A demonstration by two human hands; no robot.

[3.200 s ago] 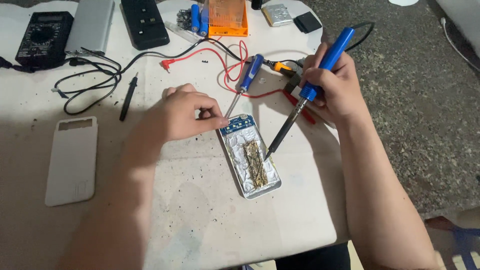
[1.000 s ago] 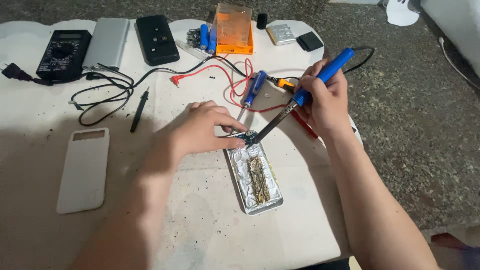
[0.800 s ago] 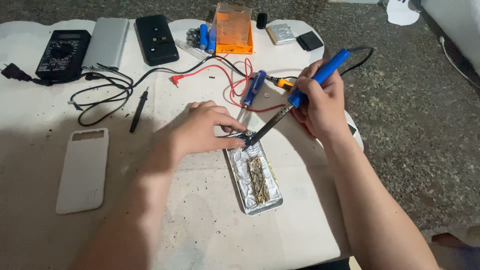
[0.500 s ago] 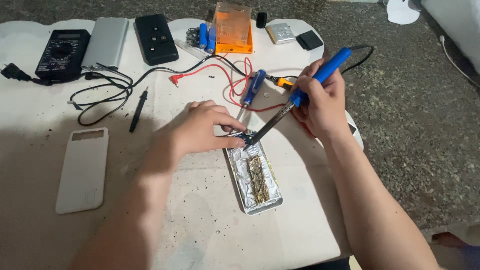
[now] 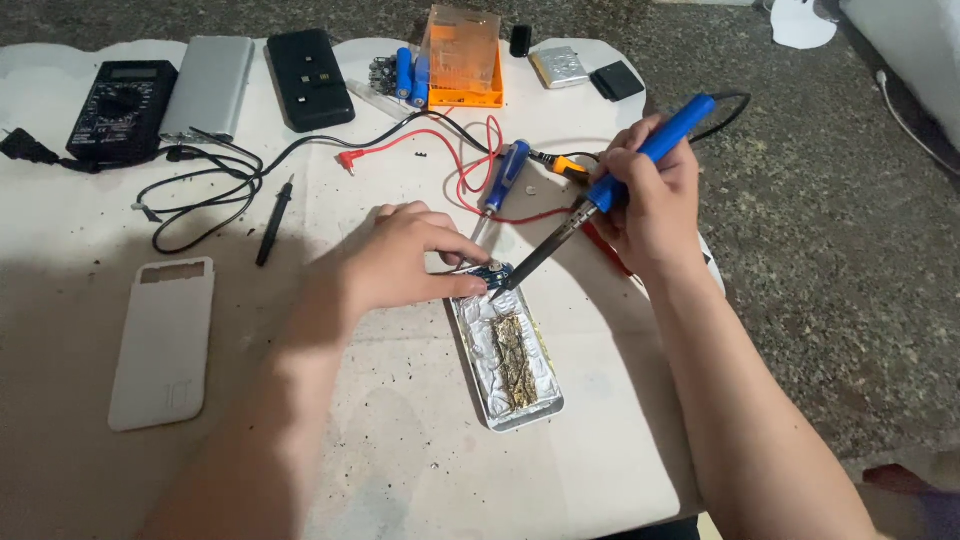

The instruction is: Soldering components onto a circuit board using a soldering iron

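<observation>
Since three seconds back the soldering iron [image 5: 610,190] tip has shifted from the middle of the opened power bank [image 5: 505,355] up to its top end; little change in the last second. Right hand [image 5: 650,195] clenched round the blue handle, tip touching the small blue circuit board [image 5: 487,275]. Left hand [image 5: 400,260] presses that board down with its fingertips, grasping nothing. Foil-wrapped cell exposed, white cover [image 5: 162,340] lying apart on the tabletop [image 5: 400,460]: soldering seemingly midway, reassembly not begun.
</observation>
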